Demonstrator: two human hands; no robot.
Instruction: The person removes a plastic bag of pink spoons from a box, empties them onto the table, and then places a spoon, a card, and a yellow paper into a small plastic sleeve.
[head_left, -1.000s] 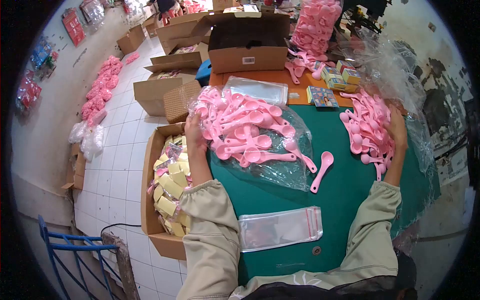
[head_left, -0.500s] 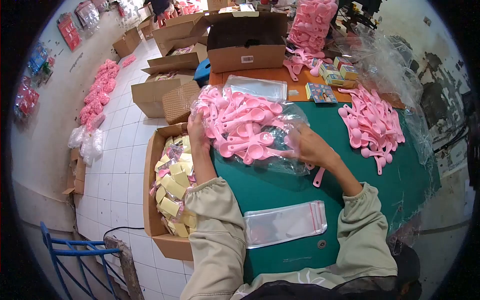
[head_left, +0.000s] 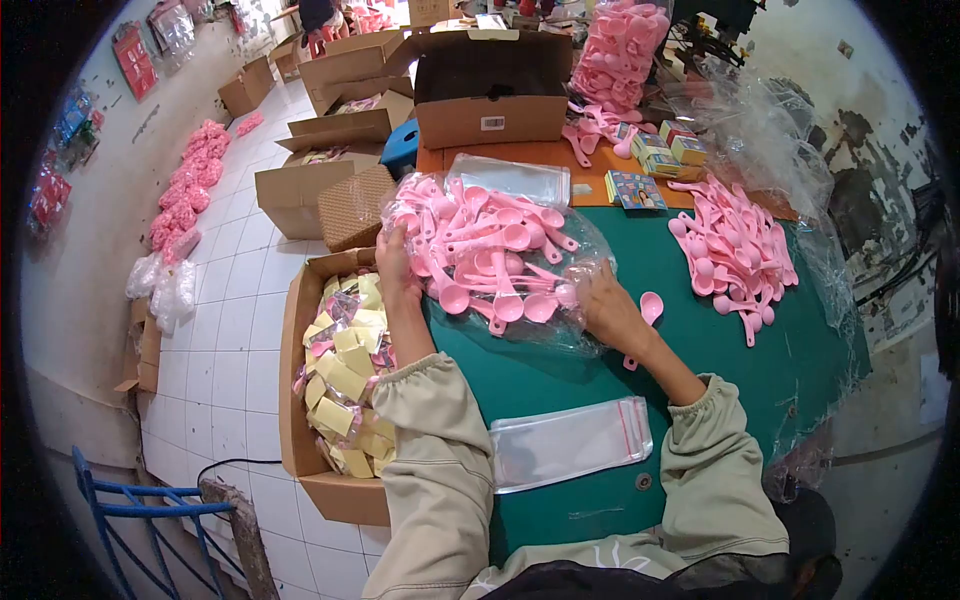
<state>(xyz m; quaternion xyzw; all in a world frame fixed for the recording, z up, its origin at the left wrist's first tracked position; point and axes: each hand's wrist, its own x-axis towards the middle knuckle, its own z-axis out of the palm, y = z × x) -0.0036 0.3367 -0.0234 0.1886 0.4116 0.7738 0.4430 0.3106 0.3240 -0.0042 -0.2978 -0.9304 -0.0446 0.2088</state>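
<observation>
A clear plastic bag full of pink measuring spoons (head_left: 485, 240) lies on the green table, between my hands. My left hand (head_left: 397, 268) is closed on the bag's left side, its fingers partly hidden by the plastic. At the bag's right edge, my right hand (head_left: 612, 308) has its fingers bent together on the film. One loose pink spoon (head_left: 651, 306) lies beside my right wrist, which covers part of its handle. Nearer my body is a stack of clear plastic sleeves (head_left: 570, 446). A heap of loose pink spoons (head_left: 733, 250) sits at the right.
Left of the table stands a carton (head_left: 335, 488) of packed pouches with yellowish cards. Farther back are an open brown box (head_left: 492, 115), more sleeves (head_left: 510, 180), small card packs (head_left: 636, 190) and a tall bag of spoons (head_left: 620, 60). Crumpled film (head_left: 775, 150) covers the right edge.
My right hand has shifted slightly down along the bag's right edge. Spoons inside have moved, and the loose spoon's bowl now shows beside my wrist. My left hand stays on the bag.
</observation>
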